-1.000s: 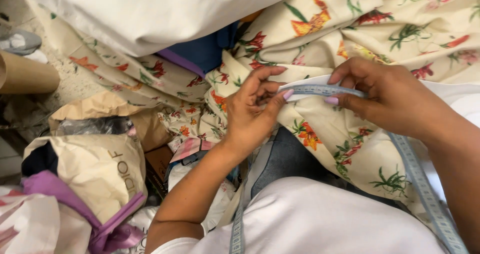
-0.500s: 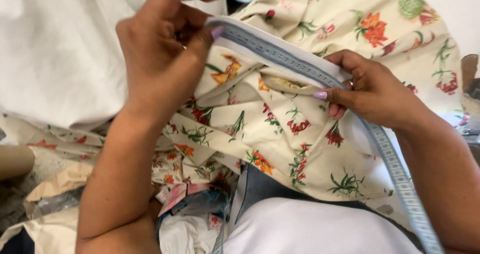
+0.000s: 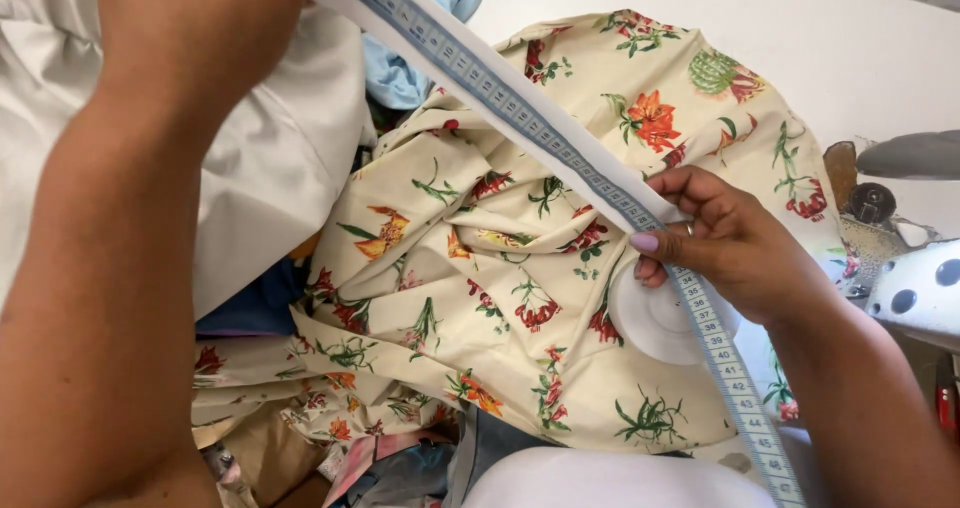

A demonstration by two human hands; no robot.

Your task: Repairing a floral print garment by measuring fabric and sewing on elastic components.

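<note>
White worktable [image 3: 860, 58] | right hand [image 3: 730, 243] pinches blue-grey measuring tape [image 3: 540, 133] over cream floral fabric [image 3: 520, 298] | left hand cut off above fabric, grip unclear.

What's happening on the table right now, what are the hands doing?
A person is stretching a white strip together with a blue measuring tape above a floral fabric bunched on the white table. The right hand pinches the strip and tape at the lower end; the left forearm reaches up, with its hand past the top edge of the picture. A light blue cloth lies behind, and part of a sewing machine shows at right.
</note>
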